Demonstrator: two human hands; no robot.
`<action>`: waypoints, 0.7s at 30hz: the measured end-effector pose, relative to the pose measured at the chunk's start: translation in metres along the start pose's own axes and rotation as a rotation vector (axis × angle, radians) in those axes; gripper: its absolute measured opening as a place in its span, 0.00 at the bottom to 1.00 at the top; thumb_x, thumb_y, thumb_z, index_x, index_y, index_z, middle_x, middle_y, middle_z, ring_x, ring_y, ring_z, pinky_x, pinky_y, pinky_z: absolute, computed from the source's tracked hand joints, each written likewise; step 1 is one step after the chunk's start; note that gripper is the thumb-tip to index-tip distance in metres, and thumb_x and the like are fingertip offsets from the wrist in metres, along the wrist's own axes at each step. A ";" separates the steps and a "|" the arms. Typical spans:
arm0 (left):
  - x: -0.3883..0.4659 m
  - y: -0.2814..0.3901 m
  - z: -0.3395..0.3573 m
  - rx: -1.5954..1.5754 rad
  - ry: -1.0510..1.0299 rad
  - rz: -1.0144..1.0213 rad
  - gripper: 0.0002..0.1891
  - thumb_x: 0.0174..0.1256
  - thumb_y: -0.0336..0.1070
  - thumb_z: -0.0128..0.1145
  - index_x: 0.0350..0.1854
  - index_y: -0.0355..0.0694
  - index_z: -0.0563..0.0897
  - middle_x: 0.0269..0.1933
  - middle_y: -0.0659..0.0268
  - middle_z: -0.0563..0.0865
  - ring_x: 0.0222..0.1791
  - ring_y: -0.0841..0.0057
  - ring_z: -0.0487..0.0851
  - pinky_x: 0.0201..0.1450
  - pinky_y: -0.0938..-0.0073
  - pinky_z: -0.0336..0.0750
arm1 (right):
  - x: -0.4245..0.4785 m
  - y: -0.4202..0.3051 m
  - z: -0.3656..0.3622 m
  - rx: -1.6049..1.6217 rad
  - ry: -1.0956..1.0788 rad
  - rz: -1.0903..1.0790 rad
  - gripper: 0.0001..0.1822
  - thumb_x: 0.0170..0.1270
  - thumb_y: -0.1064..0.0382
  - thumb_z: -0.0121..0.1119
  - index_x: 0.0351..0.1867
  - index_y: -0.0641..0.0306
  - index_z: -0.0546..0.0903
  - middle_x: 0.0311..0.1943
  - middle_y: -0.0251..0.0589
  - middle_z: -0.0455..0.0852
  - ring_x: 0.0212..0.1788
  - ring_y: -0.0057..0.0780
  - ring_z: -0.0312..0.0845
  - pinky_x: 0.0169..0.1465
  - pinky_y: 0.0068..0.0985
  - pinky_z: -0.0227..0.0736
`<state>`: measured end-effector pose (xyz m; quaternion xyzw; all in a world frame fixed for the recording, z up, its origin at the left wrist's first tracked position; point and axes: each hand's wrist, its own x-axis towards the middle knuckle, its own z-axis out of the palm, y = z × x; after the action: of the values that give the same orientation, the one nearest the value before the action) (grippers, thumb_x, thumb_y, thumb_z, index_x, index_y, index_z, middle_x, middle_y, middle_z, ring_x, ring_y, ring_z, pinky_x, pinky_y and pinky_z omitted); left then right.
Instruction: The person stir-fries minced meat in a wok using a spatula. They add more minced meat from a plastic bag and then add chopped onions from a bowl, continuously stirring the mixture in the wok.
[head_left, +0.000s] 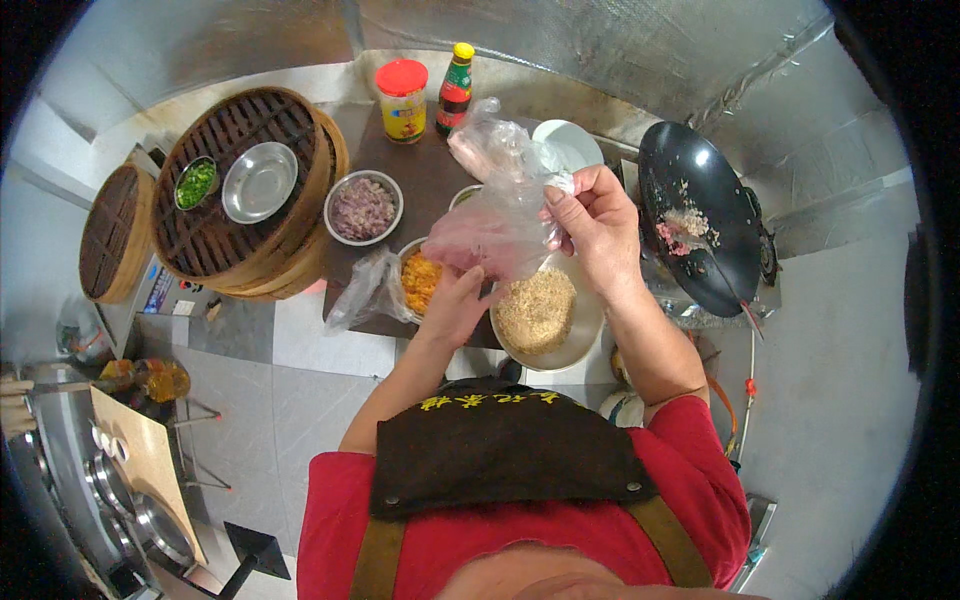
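Note:
A clear plastic bag (487, 232) with pinkish contents hangs between my hands. My right hand (596, 217) pinches its gathered top. The fingers of my left hand (461, 300) press on its lower side. Beneath and beside the bag are a large bowl of light brown crumbly grains (536, 311) and a metal bowl of orange shreds (421, 281). Behind it lie a second clear bag with pale pink contents (487, 146) and a white plate (568, 142). A bowl of chopped purplish pieces (364, 208) stands to the left.
Bamboo steamers (247, 259) at left carry an empty metal dish (260, 184) and a cup of chopped greens (196, 184). A red-lidded tub (403, 101) and a sauce bottle (455, 90) stand at the back. A black wok (701, 225) with a spatula and minced food sits at right.

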<state>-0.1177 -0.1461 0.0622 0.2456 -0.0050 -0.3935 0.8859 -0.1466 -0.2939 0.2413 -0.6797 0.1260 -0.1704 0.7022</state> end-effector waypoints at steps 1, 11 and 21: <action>0.008 0.000 -0.001 0.028 0.051 0.051 0.29 0.61 0.37 0.61 0.64 0.49 0.63 0.61 0.62 0.70 0.61 0.65 0.70 0.58 0.51 0.73 | 0.000 -0.003 0.006 -0.018 -0.021 -0.044 0.08 0.64 0.70 0.60 0.34 0.60 0.70 0.25 0.32 0.81 0.21 0.13 0.73 0.19 0.14 0.66; 0.028 0.003 -0.011 -0.154 0.162 -0.064 0.37 0.59 0.29 0.62 0.68 0.48 0.56 0.65 0.63 0.67 0.62 0.65 0.70 0.55 0.57 0.76 | 0.065 -0.020 0.015 -0.225 -0.299 -0.226 0.04 0.64 0.72 0.58 0.34 0.62 0.74 0.26 0.31 0.81 0.24 0.14 0.73 0.26 0.14 0.66; 0.069 0.078 -0.023 0.857 -0.021 0.397 0.64 0.34 0.28 0.77 0.73 0.41 0.43 0.69 0.51 0.59 0.66 0.64 0.66 0.65 0.65 0.66 | 0.121 -0.018 0.056 -0.350 -0.445 -0.173 0.06 0.62 0.70 0.60 0.31 0.62 0.74 0.22 0.30 0.77 0.23 0.14 0.74 0.24 0.15 0.65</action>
<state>-0.0116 -0.1397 0.0633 0.5792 -0.2228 -0.1817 0.7628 -0.0150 -0.2928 0.2683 -0.8193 -0.0620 -0.0519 0.5676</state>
